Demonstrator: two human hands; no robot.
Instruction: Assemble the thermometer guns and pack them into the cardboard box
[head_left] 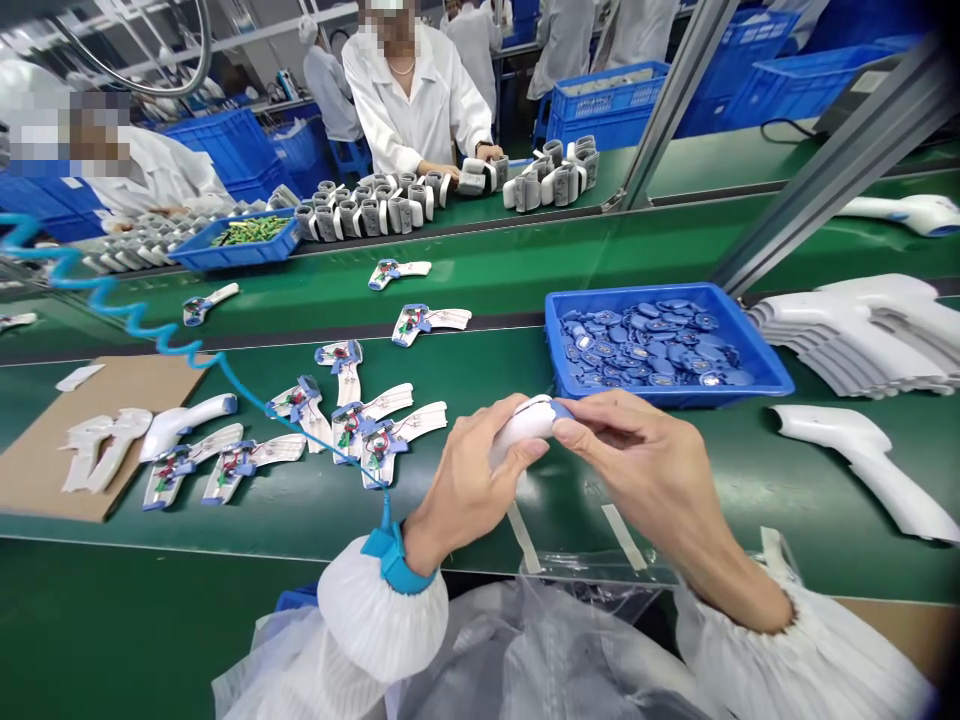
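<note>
Left hand (466,482) wraps white casing (517,428); right hand (664,470) pinches its blue end (559,411), near table's (285,530) front edge. Likely needs steady alignment.

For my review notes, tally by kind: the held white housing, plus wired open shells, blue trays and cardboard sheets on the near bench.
Held white housing: 1
Wired open shells: 6
Blue tray: 1
Cardboard sheet: 1
Total: 9
</note>
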